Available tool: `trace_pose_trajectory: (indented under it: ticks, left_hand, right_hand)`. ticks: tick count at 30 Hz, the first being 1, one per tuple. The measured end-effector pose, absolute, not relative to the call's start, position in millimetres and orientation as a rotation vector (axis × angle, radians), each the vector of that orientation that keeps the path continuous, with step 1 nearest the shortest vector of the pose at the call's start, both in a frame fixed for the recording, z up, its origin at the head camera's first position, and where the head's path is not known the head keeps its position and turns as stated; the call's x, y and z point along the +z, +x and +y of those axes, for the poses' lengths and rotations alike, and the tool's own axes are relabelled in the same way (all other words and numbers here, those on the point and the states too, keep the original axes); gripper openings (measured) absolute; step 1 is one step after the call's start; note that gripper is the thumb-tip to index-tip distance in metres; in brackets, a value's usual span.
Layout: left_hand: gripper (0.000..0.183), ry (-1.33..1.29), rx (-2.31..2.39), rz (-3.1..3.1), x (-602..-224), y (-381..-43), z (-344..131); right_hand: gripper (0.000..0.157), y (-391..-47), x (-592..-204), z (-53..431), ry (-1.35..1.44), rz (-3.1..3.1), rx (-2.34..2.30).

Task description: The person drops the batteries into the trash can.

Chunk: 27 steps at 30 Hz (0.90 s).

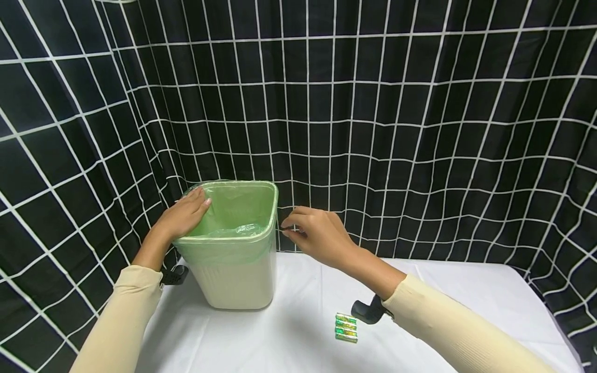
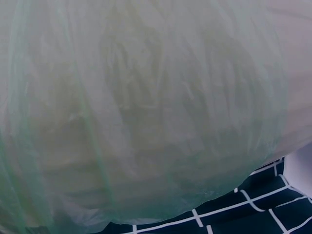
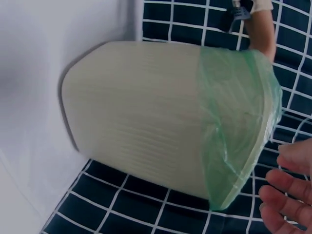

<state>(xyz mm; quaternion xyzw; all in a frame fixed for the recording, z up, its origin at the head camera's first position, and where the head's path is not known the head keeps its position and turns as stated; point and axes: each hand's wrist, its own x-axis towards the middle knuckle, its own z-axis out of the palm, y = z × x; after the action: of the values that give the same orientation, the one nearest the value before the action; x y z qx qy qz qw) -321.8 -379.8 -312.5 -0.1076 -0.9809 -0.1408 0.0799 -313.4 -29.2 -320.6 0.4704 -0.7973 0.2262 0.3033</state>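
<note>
A whitish waste bin (image 1: 233, 282) stands upright on the table, lined with a thin green bag (image 1: 252, 251) folded down over its rim. My left hand (image 1: 182, 215) rests on the bin's left rim, fingers extended along it and thumb at the inner side. Just off the right rim is my right hand (image 1: 317, 230), its fingers loosely bent with a gap to the thumb and nothing between them. In the right wrist view its fingertips (image 3: 273, 197) are beside the bag-covered rim. The bag's outer fold (image 2: 146, 122) fills most of the left wrist view, which hides the left hand.
Several green-and-gold batteries (image 1: 346, 327) lie side by side on the white tablecloth (image 1: 298, 342), near the right wrist's camera (image 1: 368, 311). A black curtain with a white grid (image 1: 396, 129) hangs behind and at both sides.
</note>
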Motion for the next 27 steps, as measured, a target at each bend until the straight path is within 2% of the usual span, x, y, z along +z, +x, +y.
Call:
trace_pose_trajectory:
  ticks: [12,27]
  left_hand:
    - [0.062,-0.33,-0.432,-2.925,-313,-322,-380]
    - [0.062,-0.326,-0.426,-2.92,-315,-322,-379]
  right_hand:
    - [0.011,-310,-343,3,1.176,-2.14,0.607]
    - [0.015,-298,-393,40,1.127,-2.199,0.687]
